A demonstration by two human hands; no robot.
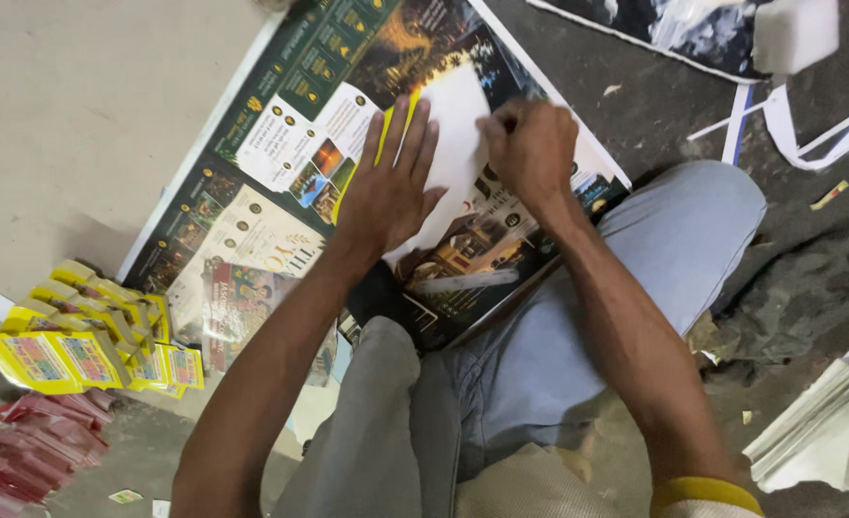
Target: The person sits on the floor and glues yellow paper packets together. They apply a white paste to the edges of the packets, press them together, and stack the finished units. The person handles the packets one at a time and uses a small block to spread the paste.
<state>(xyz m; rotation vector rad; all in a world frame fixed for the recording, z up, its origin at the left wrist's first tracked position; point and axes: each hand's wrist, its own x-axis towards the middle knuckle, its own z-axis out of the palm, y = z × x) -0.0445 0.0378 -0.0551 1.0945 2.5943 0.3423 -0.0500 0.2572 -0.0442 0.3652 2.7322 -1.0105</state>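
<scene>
White sheet (pixel 458 134) long axis upper-left; left hand (pixel 386 187) flat, right hand (pixel 530 149) pinching.

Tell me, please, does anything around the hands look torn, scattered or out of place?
Yes. Paper scraps and white strips lie scattered on the dark floor at upper right, and yellow packets sit in a loose heap at lower left. The left hand lies flat on a white sheet, while the right hand pinches it.

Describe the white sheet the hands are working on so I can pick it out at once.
Find the big dark printed poster spread on the floor. On its upper middle lies the white sheet, pressed flat by the left hand and pinched by the right hand. It alone is blank, with a yellow edge.
</scene>
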